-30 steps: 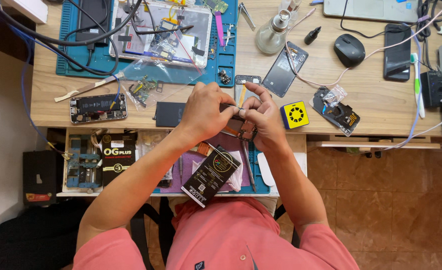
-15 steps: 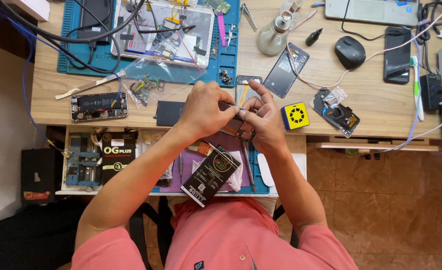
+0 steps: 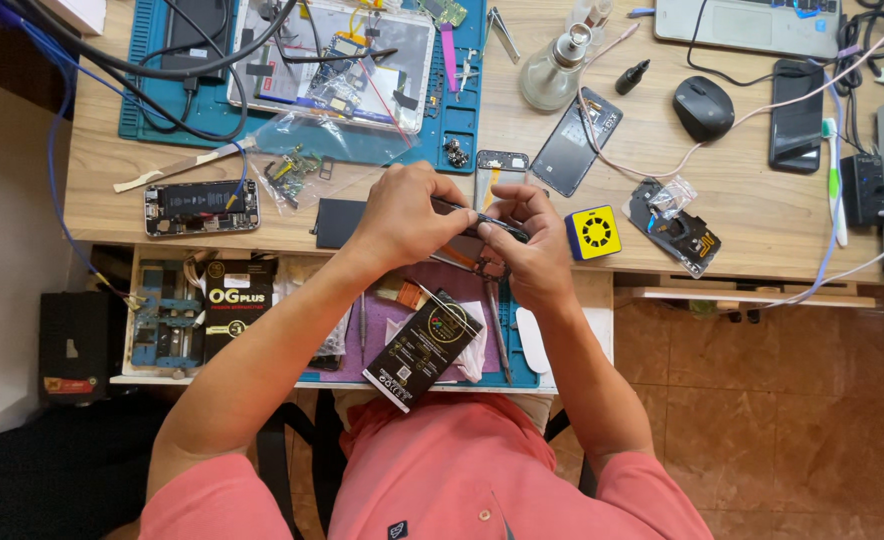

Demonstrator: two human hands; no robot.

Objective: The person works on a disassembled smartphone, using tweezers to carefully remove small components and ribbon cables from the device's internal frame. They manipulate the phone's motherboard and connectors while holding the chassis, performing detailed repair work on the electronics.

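Both of my hands meet over the front edge of the wooden desk (image 3: 752,215). My left hand (image 3: 402,215) and my right hand (image 3: 527,250) together grip a thin dark phone part (image 3: 472,225), held edge-on between the fingertips. Its exact kind is hard to tell because the fingers cover most of it. A small dark tool or clip (image 3: 484,266) hangs just below the hands. A black rectangular piece (image 3: 337,222) lies on the desk left of my left hand.
An open drawer (image 3: 572,375) below holds a black battery box (image 3: 428,348), tools and another black box (image 3: 238,298). On the desk lie a blue work mat (image 3: 152,120) with an opened tablet (image 3: 337,60), an opened phone (image 3: 202,207), a yellow-black cube (image 3: 593,232), a mouse (image 3: 703,107), a glass bottle (image 3: 555,72) and cables.
The hands stay together at the desk edge; the fingers shift slightly on the held part. Nothing else has visibly moved.
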